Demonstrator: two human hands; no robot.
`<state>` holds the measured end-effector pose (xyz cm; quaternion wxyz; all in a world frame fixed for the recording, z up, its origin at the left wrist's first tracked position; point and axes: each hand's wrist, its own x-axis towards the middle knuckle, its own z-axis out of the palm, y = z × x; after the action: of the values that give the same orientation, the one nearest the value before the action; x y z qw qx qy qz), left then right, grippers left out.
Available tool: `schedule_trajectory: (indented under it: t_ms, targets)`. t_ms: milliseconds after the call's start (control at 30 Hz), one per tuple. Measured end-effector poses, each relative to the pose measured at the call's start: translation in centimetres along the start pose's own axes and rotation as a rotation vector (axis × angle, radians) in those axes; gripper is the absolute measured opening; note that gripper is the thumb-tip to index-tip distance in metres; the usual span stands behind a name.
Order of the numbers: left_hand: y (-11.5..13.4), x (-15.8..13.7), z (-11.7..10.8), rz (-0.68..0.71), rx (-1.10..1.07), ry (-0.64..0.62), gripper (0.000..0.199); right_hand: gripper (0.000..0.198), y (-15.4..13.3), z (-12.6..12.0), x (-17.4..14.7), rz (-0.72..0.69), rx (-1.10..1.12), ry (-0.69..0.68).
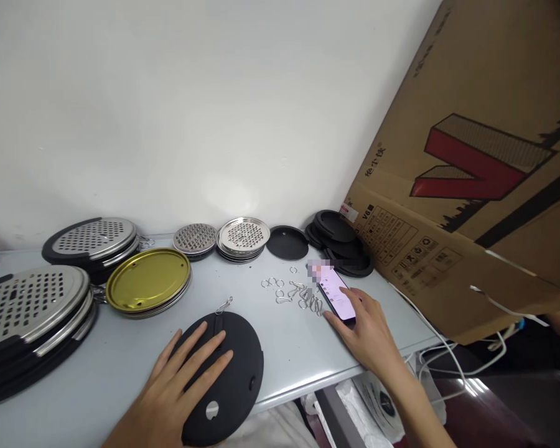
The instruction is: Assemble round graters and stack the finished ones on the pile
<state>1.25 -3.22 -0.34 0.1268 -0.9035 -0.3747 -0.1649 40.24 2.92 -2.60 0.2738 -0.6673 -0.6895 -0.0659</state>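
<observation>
My left hand [180, 376] lies flat with fingers spread on a round black disc [242, 351] at the table's front edge. The disc has a hole near its lower edge, and a small metal clip [224, 305] is attached at its top by a strap. To the right, a smartphone [336, 298] rests on the table with its screen lit and partly blurred out. My right hand [371, 330] is over the phone's lower end, fingertips touching it, fingers apart. Just left of the phone lie several loose metal rings and clips [303, 295].
Perforated metal discs with black rims [42, 298] are stacked at left, beside gold-coloured round plates [149, 280]. More perforated discs [243, 235] and black discs [287, 242] line the wall. A large cardboard box [448, 249] leans at right, with white cables [452, 361] below it.
</observation>
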Motion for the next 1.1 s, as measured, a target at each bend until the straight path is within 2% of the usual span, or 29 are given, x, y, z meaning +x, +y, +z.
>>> schedule_trajectory:
  t_ms: [133, 433, 633, 900, 1033, 1100]
  targets:
    - [0.1, -0.1, -0.1, -0.006, 0.005, -0.017, 0.069, 0.058, 1.2, 0.1, 1.1, -0.038, 0.035, -0.008]
    - [0.2, -0.1, -0.3, -0.035, -0.023, -0.056, 0.070, 0.046, 2.5, 0.5, 1.0, 0.004, 0.107, 0.177]
    - [0.4, 0.0, -0.6, -0.033, -0.033, -0.078, 0.068, 0.051, 2.9, 0.9, 1.0, 0.054, 0.120, 0.100]
    - [0.4, 0.0, -0.8, -0.054, -0.087, -0.103, 0.073, 0.048, 2.2, -0.1, 1.1, 0.089, 0.261, 0.188]
    - [0.5, 0.1, -0.9, -0.073, -0.124, -0.094, 0.074, 0.048, 2.2, -0.5, 1.1, 0.142, 0.353, 0.152]
    - [0.6, 0.1, -1.0, -0.082, -0.135, -0.095, 0.074, 0.048, 2.3, -0.4, 1.1, 0.113, 0.358, 0.118]
